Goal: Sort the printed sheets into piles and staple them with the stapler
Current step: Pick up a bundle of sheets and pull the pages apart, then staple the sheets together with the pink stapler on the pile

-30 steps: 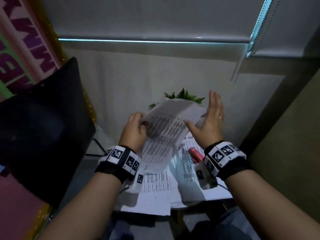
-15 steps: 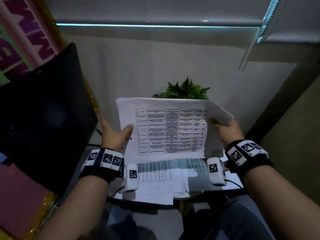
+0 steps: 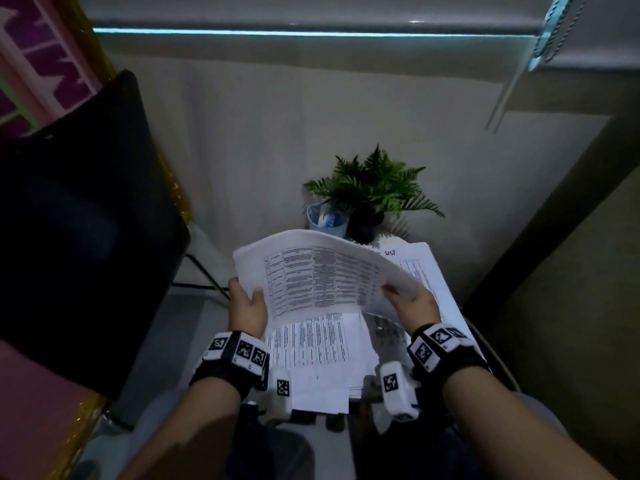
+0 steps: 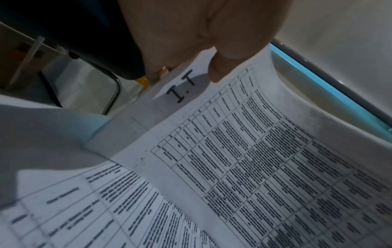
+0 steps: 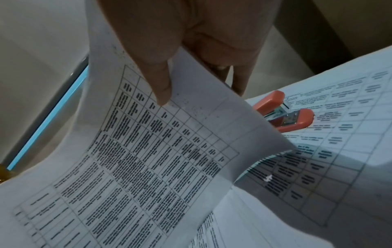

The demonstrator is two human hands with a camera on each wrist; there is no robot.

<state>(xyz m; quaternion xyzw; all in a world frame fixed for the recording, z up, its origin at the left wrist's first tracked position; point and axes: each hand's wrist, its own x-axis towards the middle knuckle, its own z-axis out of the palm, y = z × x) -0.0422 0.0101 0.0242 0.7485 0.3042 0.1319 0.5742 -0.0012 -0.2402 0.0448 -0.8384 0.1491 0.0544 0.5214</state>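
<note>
Holding a bowed printed sheet (image 3: 322, 275) above the piles, the left hand (image 3: 247, 306) pinches its left edge, thumb on top, and the right hand (image 3: 410, 303) pinches its right edge the same way. The thin white paper carries a ruled table of dense text. Beneath lie more printed sheets (image 3: 311, 355) in loose overlapping stacks. An orange stapler (image 5: 282, 112) with metal inside sits on the right-hand stack. Far behind, a clear plastic cup (image 3: 325, 218) holds something blue, too blurred to name, beside a fern in a dark pot (image 3: 367, 221).
</note>
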